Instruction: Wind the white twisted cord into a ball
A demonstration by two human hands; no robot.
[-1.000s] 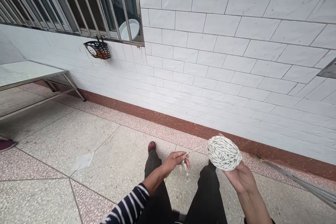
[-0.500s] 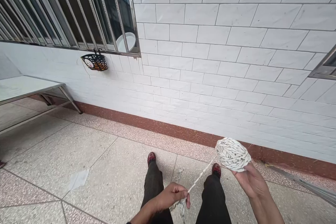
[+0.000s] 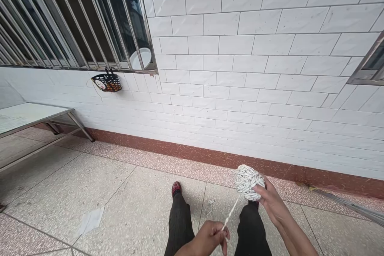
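My right hand (image 3: pixel 271 200) is closed round one side of a ball of white cord (image 3: pixel 249 182), its thumb lying across the windings. From the ball a strand of cord (image 3: pixel 232 212) runs taut down to my left hand (image 3: pixel 211 236), which pinches it between thumb and fingers. Beyond the left hand, a loose bit of the same cord (image 3: pixel 210 207) lies curled on the floor between my feet. The ball hangs in front of my right shoe and hides most of it.
A white tiled wall (image 3: pixel 240 100) with a reddish skirting stands ahead. On the left are a low metal-framed table (image 3: pixel 36 112), a barred window (image 3: pixel 75 20) and a black basket (image 3: pixel 108 82) hanging below it. Grey rods (image 3: pixel 348 204) lie along the wall, and a pale sheet (image 3: pixel 91 221) on the floor.
The ball and my right hand have moved left, and the ball has turned so the thumb now shows across it. My left hand has shifted right and down, shortening the strand between them.
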